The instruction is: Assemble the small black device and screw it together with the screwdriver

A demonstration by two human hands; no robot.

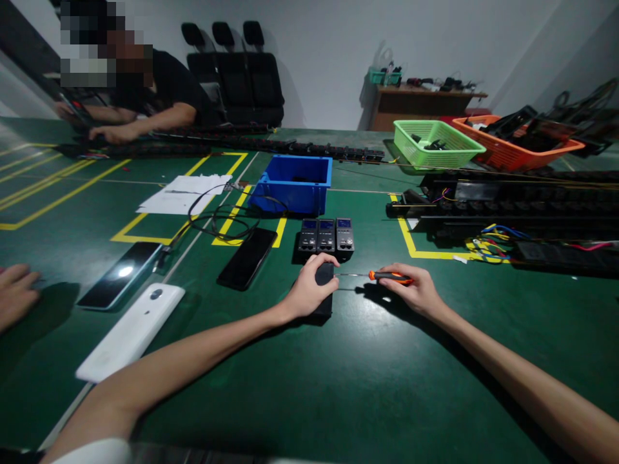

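Note:
My left hand [312, 285] is wrapped round a black box-shaped device [323, 314] and steadies it on the green table. In my right hand [411, 288] is a screwdriver [380, 276] with an orange and black handle, held level. Its thin shaft points left, and the tip meets or nearly meets the device's right side; I cannot tell which. Just behind the device stand three small black modules [326, 236] in a row, with bluish tops and sockets on their fronts. My fingers hide much of the device's upper part.
Left lie a dark phone [247, 259], another phone [120, 276], a white power bank-like block [133, 332], cable and paper [181, 194]. Behind are a blue bin [294, 187], green basket [438, 145] and orange basket [522, 145]. Long black rails [507, 206] lie right. Another person works far left; another hand [17, 295] shows nearer.

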